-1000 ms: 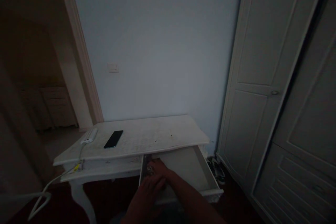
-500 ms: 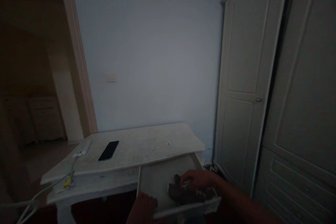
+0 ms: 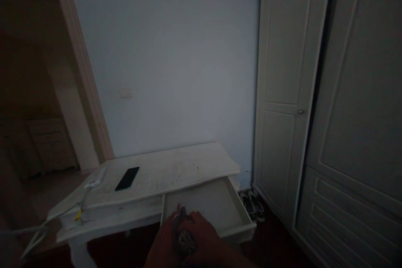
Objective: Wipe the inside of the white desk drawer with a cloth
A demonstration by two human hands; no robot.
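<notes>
My left hand and my right hand are close together at the front edge of the pulled-out drawer. Both are closed around a dark grey bundle, which looks soft and has a pale, mottled patch on top. Dim light and the fingers hide most of it, so its exact kind is unclear. The drawer belongs to a worn white desk, and its visible floor is bare.
A phone and a white power strip with a cable lie at the desk's left. Shoes rest on the floor between desk and wardrobe. A doorway frame stands at left.
The grey bundle has come up from the drawer's right side to its front left, between both hands. My left hand has left the drawer's edge. The view has shifted slightly right.
</notes>
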